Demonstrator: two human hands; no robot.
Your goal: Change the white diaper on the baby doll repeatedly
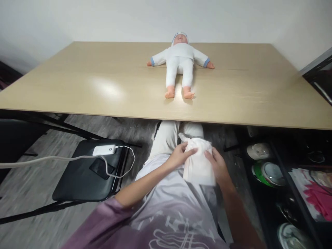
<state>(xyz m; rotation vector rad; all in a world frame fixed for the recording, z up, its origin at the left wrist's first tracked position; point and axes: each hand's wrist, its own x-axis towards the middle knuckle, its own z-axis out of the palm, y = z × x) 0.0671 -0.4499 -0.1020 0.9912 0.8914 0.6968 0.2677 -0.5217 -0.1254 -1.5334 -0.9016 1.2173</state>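
Note:
A baby doll (pixel 180 64) in a white suit and cap lies on its back near the far middle of the tan table (pixel 103 86), arms spread. Below the table's front edge, in my lap, I hold a folded white diaper (pixel 198 162). My left hand (pixel 180 155) rests on its left side with the fingers laid over the top. My right hand (pixel 218 166) grips its right edge.
A black chair (pixel 77 180) stands to my left with a white power bank (pixel 104 149), its cable and a dark phone (pixel 100 168) on the seat. A dark shelf (pixel 285 180) on my right holds bowls, a white toy and pink items.

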